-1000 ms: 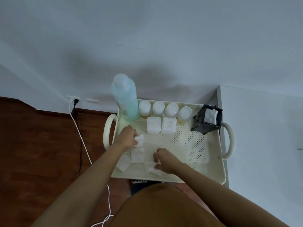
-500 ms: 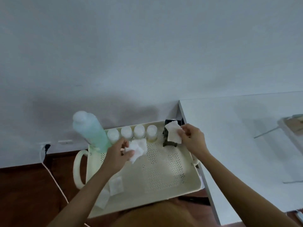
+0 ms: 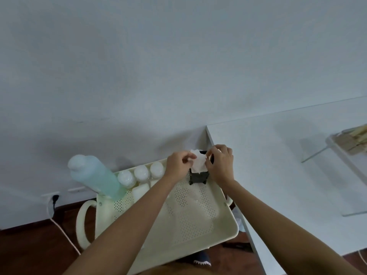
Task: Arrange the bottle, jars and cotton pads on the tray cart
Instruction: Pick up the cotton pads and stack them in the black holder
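Note:
A cream perforated tray cart (image 3: 198,225) stands against the wall. At its back left is a tall blue-green bottle (image 3: 97,179), tilted in the wide view. Three white-lidded jars (image 3: 142,173) line the back rim beside it, and a white square pad stack (image 3: 140,190) lies in front of them. A black holder (image 3: 198,176) sits at the back right corner. My left hand (image 3: 178,165) and my right hand (image 3: 220,165) both pinch white cotton pads (image 3: 198,165) right above the holder's top. My left forearm hides part of the tray.
A white table (image 3: 288,175) adjoins the cart's right side, with a clear rack (image 3: 347,155) holding pale sticks at its far right. A wall socket with a white cable (image 3: 53,199) is at the lower left, above dark wooden floor.
My left hand has carried its cotton pads right from the tray's middle to the black holder, joining my right hand there. The camera has swung slightly.

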A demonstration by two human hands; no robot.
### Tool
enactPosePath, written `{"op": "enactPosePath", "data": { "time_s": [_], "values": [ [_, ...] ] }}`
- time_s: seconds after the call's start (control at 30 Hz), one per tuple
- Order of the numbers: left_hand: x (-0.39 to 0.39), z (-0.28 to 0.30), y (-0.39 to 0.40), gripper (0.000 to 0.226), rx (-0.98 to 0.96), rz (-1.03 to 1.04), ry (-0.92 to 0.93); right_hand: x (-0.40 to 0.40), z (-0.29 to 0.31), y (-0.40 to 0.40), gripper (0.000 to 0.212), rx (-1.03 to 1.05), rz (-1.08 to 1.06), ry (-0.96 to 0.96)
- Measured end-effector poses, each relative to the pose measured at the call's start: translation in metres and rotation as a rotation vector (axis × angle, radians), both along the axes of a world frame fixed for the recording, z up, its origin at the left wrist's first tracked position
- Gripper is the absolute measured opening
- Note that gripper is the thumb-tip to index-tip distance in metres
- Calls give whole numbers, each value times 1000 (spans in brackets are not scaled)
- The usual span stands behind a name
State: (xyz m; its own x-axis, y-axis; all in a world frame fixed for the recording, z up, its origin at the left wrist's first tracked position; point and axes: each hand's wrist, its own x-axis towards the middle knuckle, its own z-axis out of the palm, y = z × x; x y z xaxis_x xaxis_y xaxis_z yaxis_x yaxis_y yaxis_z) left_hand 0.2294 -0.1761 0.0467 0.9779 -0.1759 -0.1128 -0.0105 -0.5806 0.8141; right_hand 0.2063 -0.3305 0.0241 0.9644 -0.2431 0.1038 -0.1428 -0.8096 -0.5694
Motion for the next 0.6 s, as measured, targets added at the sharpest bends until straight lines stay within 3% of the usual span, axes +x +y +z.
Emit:
{"op": "enactPosePath", "data": {
  "time_s": [0.17, 0.27, 0.4, 0.5, 0.6],
  "values": [
    [5, -9, -19, 17, 212, -53, -115, -10, 1, -13, 19, 146, 77, -125],
    [6, -14, -25, 20, 312, -75, -196, -6, -2, -17, 20, 11, 118, -14],
    [7, -21, -26, 18, 410, -43, -166, -2, -6, -14, 23, -149, 185, 82],
    [6, -23, -20, 20, 314, -37, -145, -3, -5, -10, 24, -193, 186, 81],
    [-2, -15, 1, 20, 118, 64, -183, -9, 0, -3, 18, -133, 139, -72]
  ]
}}
